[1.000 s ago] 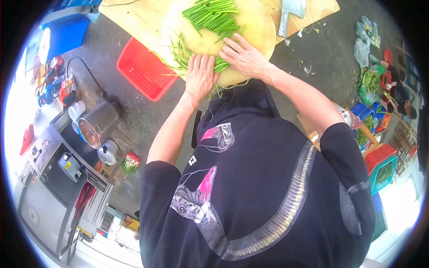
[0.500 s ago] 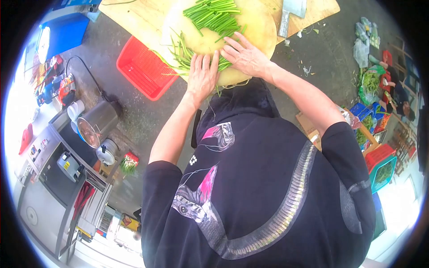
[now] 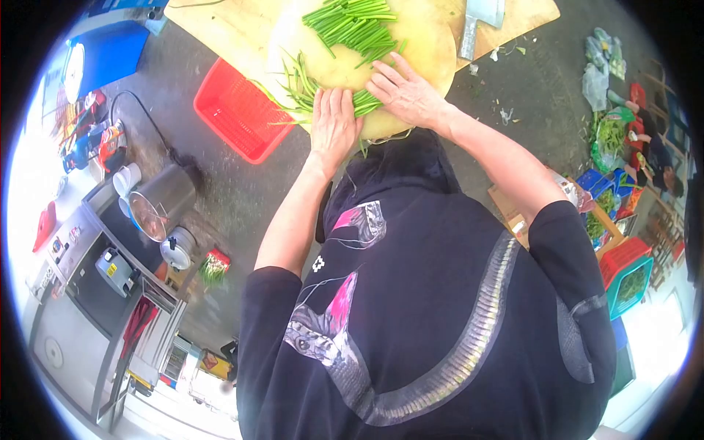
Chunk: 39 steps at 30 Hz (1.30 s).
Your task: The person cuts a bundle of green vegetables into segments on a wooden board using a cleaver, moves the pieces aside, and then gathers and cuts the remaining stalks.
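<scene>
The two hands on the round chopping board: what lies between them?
In the head view, a bundle of long green stalks lies between the left hand and the right hand, on the round chopping board.

On the round chopping board (image 3: 425, 51), both hands lie flat with fingers spread on a loose bunch of long green stalks (image 3: 301, 88) at its near edge: the left hand (image 3: 334, 125) presses the bunch's middle and the right hand (image 3: 405, 94) lies just beside it. A neater pile of cut green stalks (image 3: 353, 26) sits toward the board's far edge, and a cleaver (image 3: 478, 20) rests on the wooden table (image 3: 220, 26) by the board's right side. A red basket (image 3: 238, 114) stands below the table's left near edge.
</scene>
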Motion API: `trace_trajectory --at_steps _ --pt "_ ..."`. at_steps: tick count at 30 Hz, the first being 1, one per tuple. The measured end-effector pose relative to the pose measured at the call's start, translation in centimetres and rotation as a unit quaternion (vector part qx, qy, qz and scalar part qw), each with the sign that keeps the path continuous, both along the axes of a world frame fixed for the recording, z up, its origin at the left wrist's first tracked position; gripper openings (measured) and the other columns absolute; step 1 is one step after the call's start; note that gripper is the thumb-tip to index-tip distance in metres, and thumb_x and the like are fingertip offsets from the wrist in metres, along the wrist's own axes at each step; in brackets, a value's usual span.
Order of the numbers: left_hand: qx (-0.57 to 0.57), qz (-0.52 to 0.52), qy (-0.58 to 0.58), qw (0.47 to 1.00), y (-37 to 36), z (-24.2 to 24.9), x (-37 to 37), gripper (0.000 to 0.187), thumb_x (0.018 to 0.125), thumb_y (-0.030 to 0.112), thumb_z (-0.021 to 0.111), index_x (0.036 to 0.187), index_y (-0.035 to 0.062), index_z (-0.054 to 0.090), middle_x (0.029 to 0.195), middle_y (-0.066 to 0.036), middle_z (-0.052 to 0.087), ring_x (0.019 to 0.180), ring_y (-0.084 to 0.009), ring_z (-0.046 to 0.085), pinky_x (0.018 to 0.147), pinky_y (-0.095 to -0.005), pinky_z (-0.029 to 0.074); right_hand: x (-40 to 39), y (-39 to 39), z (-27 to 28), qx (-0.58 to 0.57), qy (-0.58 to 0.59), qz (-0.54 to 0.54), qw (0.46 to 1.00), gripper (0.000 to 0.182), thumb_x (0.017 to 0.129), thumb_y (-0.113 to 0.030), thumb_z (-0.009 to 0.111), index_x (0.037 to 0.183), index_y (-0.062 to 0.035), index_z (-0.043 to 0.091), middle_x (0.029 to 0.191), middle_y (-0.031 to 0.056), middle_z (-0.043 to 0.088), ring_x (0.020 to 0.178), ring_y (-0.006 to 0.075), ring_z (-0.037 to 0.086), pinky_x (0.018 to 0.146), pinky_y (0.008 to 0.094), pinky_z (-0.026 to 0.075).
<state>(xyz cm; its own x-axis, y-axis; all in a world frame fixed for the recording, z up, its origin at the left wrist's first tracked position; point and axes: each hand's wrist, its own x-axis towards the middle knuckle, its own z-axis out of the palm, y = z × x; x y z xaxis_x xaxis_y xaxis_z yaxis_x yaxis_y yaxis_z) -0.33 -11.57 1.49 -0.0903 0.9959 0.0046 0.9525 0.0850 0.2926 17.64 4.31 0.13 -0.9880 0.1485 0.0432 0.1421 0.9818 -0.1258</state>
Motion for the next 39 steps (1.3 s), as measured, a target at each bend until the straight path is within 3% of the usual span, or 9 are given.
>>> trace_trajectory --at_steps 3,11,24,29,39 --pt "0.02 0.006 0.027 0.999 0.1 -0.3 0.2 0.063 0.09 0.028 0.077 0.142 -0.0017 0.055 0.14 -0.021 0.056 0.141 -0.039 0.05 0.128 -0.057 0.033 -0.1 0.7 0.1 0.002 -0.009 -0.003 1.0 0.064 0.096 -0.045 0.073 0.145 -0.0077 0.058 0.145 0.0102 0.059 0.154 0.0299 0.044 0.135 0.0595 0.021" --pt "-0.024 -0.03 0.04 0.998 0.0 -0.3 -0.2 0.065 0.089 0.025 0.078 0.143 -0.0022 0.054 0.142 -0.021 0.055 0.142 -0.0401 0.048 0.129 -0.0587 0.031 -0.3 0.4 1.0 -0.016 -0.02 0.002 1.0 0.07 0.096 -0.045 0.074 0.151 -0.0066 0.056 0.15 0.0103 0.057 0.155 0.03 0.043 0.135 0.0578 0.021" --pt "-0.019 -0.029 0.027 0.999 -0.2 -0.4 -0.3 0.066 0.09 0.025 0.078 0.144 -0.0032 0.053 0.144 -0.021 0.054 0.144 -0.0409 0.045 0.13 -0.0588 0.028 -0.6 1.6 2.3 -0.077 -0.002 0.003 0.997 0.104 0.083 -0.048 0.087 0.166 -0.0076 0.039 0.164 0.0115 0.047 0.159 0.031 0.038 0.137 0.0556 0.019" --pt "-0.008 -0.036 0.051 0.998 0.0 -0.3 -0.4 0.064 0.091 0.031 0.076 0.143 -0.001 0.055 0.141 -0.019 0.056 0.141 -0.0384 0.048 0.129 -0.0578 0.031 0.7 2.1 2.8 -0.095 -0.011 -0.013 0.995 0.113 0.081 -0.05 0.088 0.169 -0.0067 0.032 0.169 0.0122 0.043 0.161 0.0312 0.036 0.137 0.0539 0.019" --pt "-0.015 -0.037 0.022 0.999 -0.3 -0.2 -0.7 0.067 0.089 0.024 0.078 0.144 -0.0046 0.052 0.144 -0.024 0.053 0.142 -0.0432 0.045 0.129 -0.06 0.029 6.3 0.7 4.0 -0.157 0.029 -0.138 0.977 0.11 0.087 -0.05 0.084 0.169 0.0004 0.03 0.17 0.021 0.038 0.16 0.0364 0.034 0.135 0.0574 0.02"
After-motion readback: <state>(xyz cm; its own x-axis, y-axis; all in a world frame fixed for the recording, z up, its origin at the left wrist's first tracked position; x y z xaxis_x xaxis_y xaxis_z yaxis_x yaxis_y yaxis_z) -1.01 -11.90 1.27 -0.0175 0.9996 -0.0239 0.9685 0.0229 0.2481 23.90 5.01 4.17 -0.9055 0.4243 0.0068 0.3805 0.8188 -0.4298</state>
